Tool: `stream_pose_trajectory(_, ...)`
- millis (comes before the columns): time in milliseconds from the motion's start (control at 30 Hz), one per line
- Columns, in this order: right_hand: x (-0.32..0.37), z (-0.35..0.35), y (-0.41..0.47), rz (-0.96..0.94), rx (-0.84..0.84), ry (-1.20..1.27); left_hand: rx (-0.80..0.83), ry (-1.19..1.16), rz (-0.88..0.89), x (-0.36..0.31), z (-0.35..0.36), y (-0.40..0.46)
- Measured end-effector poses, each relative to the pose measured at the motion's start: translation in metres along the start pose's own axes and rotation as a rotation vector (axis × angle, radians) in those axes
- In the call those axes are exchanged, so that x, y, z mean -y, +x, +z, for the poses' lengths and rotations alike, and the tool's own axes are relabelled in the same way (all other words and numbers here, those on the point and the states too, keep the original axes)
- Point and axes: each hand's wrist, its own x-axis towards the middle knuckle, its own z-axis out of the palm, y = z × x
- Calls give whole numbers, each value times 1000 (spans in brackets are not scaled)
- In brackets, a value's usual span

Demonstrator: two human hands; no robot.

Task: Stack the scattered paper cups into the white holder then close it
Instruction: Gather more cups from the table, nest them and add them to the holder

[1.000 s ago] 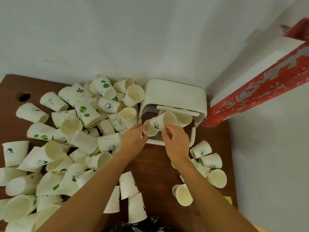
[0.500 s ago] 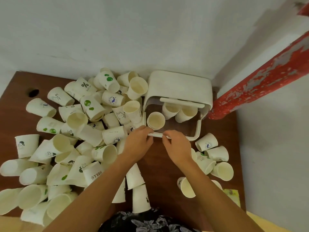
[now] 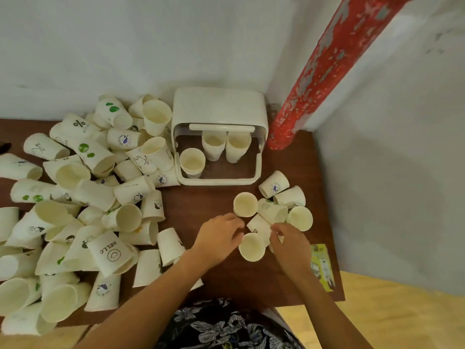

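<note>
Item one, far left: we count a large heap of scattered paper cups [image 3: 83, 197] lying on their sides and piled over one another across the brown surface [image 3: 208, 205]. Several carry prints, among them a "HELLO" cup with a smiley [image 3: 109, 250], a cup marked "%" [image 3: 79, 125] and cups with green leaf motifs.

Item two, centre back: the white holder [image 3: 219, 107] stands against the wall, its front open. Inside we see three stacks of cups: one at the front left [image 3: 192, 162] and two further back, side by side [image 3: 225, 144].

Item three, centre front: our left hand [image 3: 217, 234] reaches in with fingers bent, its fingertips touching a cup that lies with its mouth toward us [image 3: 251, 246]. We cannot tell whether it actually grips that cup.

Item four, just right of it: our right hand [image 3: 289, 244] has fingers curled at the other side of the same cup and against a neighbouring cup with dark lettering [image 3: 259, 226]. Its hold is likewise unclear.

Item five, right of centre: a small cluster of cups [image 3: 281, 200] lies between the holder and the hands, one standing upright with its mouth open [image 3: 245, 204].

Item six, right edge: a yellow-green printed packet [image 3: 322, 267] lies on the surface. A red pipe with peeling paint [image 3: 327, 66] rises in the corner.
</note>
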Motion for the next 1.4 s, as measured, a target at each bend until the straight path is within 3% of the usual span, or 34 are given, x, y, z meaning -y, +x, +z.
stream_pose_trajectory(167,-35,-1,-12,13,67,-122,144,47,-40,-18,39,-10)
stream_pose_trajectory(267,-50,3,-15,8,189,-207,261,85,-75,-23,60,-15)
stream_pose_trajectory(367,-60,10,-16,-10,259,-220,289,93,-109,-28,73,-21)
stream_pose_trajectory(633,-72,6,-22,-122,196,-200,37,71,-226,-43,86,-28)
stream_pose_trajectory(867,-60,-15,-15,-208,102,2,-227,-10,-319,-53,64,-31)
stream_pose_trajectory(1133,10,-27,-1,-278,42,173,-476,-55,-360,-24,-22,-17)
stream_pose_trajectory(1400,94,-28,23,-325,-42,239,-625,-92,-307,30,-94,4)
